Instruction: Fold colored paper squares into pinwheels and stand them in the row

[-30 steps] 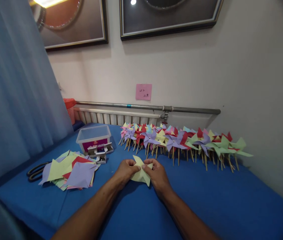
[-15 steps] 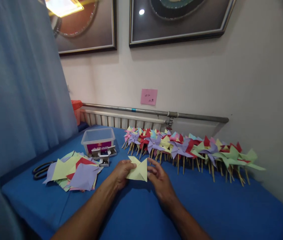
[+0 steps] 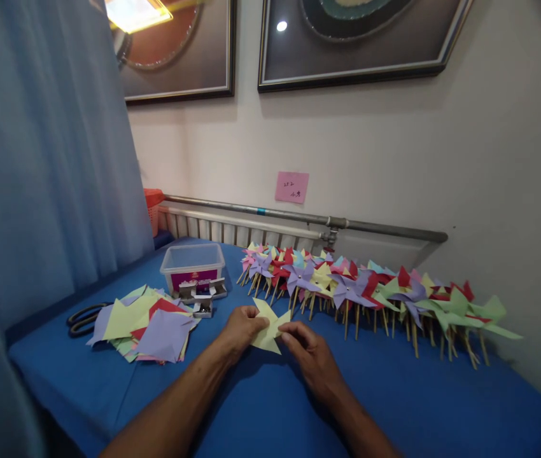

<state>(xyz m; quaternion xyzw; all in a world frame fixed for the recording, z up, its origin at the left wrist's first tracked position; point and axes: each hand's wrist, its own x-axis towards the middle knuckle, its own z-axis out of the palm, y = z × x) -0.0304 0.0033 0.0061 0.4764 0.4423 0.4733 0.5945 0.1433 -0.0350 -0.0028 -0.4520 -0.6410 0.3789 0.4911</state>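
L hand is pinching yellow paper at left, R hand is pinching its right edge; it's sitting btwn both, over blue cloth, near side of pinwheels.

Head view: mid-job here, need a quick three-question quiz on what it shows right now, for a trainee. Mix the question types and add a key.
1. Which colour is the paper piece in the left hand?
(a) red
(b) pale yellow
(c) purple

2. True or false: the pile of loose paper lies to the left of the pinwheels.

3. Fill in: the left hand grips the paper piece between its ____ and fingers.

Key: 1. b; 2. true; 3. thumb.
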